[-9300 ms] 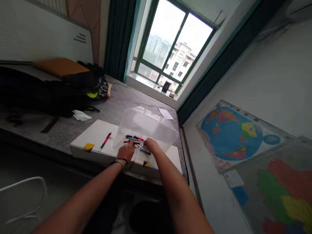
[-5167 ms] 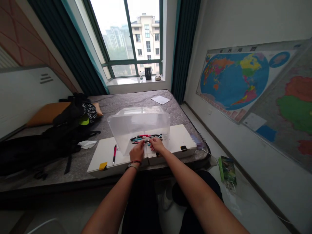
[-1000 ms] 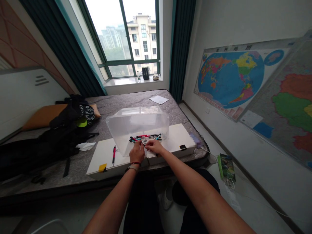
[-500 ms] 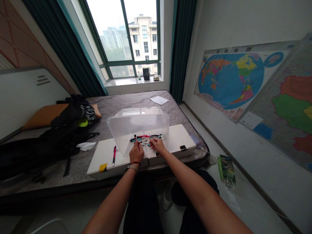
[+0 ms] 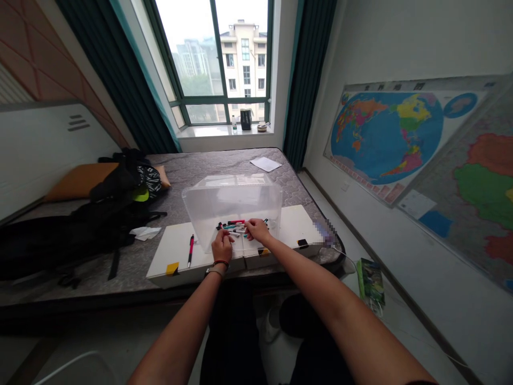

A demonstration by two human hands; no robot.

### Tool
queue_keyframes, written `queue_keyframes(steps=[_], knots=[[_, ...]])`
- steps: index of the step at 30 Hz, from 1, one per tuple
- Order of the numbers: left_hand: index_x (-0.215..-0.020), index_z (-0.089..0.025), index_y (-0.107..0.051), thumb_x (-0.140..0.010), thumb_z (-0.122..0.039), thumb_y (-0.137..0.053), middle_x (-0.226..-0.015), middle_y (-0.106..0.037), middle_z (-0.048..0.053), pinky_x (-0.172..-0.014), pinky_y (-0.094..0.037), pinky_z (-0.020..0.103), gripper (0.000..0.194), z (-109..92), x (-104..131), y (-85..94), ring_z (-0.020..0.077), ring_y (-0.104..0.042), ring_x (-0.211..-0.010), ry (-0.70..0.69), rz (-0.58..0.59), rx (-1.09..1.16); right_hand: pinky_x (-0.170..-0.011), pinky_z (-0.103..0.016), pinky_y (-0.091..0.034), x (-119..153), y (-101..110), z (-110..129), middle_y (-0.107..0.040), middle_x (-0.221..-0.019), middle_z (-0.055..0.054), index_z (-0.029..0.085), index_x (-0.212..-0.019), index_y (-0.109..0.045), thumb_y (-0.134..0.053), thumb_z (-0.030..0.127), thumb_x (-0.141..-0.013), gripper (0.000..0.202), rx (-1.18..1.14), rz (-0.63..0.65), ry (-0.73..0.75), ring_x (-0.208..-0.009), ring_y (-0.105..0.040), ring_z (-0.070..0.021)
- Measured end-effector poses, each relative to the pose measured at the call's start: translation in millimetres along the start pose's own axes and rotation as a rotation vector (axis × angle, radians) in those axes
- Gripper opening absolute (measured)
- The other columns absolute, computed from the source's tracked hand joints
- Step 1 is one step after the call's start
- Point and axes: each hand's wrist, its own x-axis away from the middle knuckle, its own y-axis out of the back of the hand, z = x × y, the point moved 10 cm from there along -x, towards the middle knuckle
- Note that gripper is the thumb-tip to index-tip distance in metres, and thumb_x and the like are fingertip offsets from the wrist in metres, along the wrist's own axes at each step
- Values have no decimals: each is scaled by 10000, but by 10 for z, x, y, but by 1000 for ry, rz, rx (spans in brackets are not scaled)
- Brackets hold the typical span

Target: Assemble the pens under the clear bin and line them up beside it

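Observation:
A clear plastic bin (image 5: 232, 200) lies on its side across two white boxes (image 5: 294, 224), its opening facing me. Several pens (image 5: 236, 229) are piled inside it near the opening. My left hand (image 5: 222, 247) is at the pile's left front, fingers closed around something I cannot make out, perhaps part of a pen. At the pile's right, my right hand (image 5: 257, 231) has its fingers pinched down among the pens; what they hold is hidden. A red and black pen (image 5: 191, 251) rests alone on the left white box.
The boxes sit at the front edge of a grey mattress (image 5: 200, 160). Black bags and clothes (image 5: 92, 230) lie at the left, beside a crumpled tissue (image 5: 145, 233). White paper (image 5: 265, 164) is farther back. A green box (image 5: 371, 280) stands on the floor at right.
The view has shifted slightly. My right hand has moved a little back over the pens, and the hands are slightly farther apart. Some pens in the pile have shifted.

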Motion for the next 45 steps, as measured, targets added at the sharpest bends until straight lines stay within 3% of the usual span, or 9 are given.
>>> queue_keyframes(steps=[5,10,16,21,25,28,36,40,45], knots=[[-844,-217,-600,-812,-197,-366,-641,-666,-28,-635,-431,227,237,16,-1,-7,136,-584,-603,20,14,37,-712,-247,-485,-179,-10,423,-728,-837,-77,171,-814,-696,-547,263,-854,180,643,52,191,-750,-673,-173],[-878,-217,-605,-827,-227,-401,-666,-674,-21,-643,-438,232,211,-26,3,11,136,-594,-613,35,18,-38,-746,-249,-453,-314,-18,380,-721,-966,-124,176,-894,-732,-597,188,-796,167,971,138,167,-906,-653,-222],[-1074,-207,-564,-859,-232,-427,-762,-702,3,-701,-472,254,256,-24,0,1,156,-652,-715,87,28,-70,-738,-244,-447,-321,-134,312,-715,-996,-105,215,-957,-739,-619,172,-790,210,1013,261,201,-920,-649,-227],[-1204,-215,-508,-860,-218,-440,-770,-706,-1,-686,-470,244,350,-49,11,20,149,-654,-694,74,14,-72,-800,-251,-449,-310,-269,345,-698,-1058,-117,214,-1024,-729,-613,176,-820,237,1076,258,273,-977,-639,-227],[-1430,-204,-295,-849,-200,-448,-781,-720,-2,-677,-474,243,600,-81,22,58,149,-659,-677,47,-12,-34,-812,-268,-460,-276,-404,366,-691,-1053,-127,208,-988,-739,-601,185,-832,209,1133,281,338,-985,-641,-237],[-1485,-178,-190,-844,-209,-459,-809,-731,12,-696,-486,251,695,-71,17,47,159,-672,-711,50,-5,-32,-793,-275,-470,-263,-440,366,-690,-1031,-142,184,-962,-741,-609,194,-827,189,1160,298,350,-965,-650,-247],[-1261,-149,-511,-831,-250,-463,-770,-718,36,-711,-497,254,444,37,-14,-51,167,-669,-722,84,31,-43,-795,-277,-469,-241,-433,374,-678,-1035,-155,152,-957,-726,-550,167,-848,207,1188,286,356,-957,-653,-240],[-1170,-174,-567,-827,-278,-471,-719,-697,14,-669,-477,244,372,79,-27,-58,147,-627,-637,78,34,-73,-793,-267,-462,-237,-402,390,-674,-1055,-146,155,-989,-705,-527,175,-873,213,1156,262,340,-935,-652,-219],[-1126,-187,-623,-816,-299,-476,-683,-653,1,-642,-451,232,361,64,-37,-44,138,-594,-619,31,15,-126,-807,-232,-443,-325,-186,590,-713,-976,-75,176,-958,-703,-571,164,-856,167,921,165,332,-915,-637,-178]])
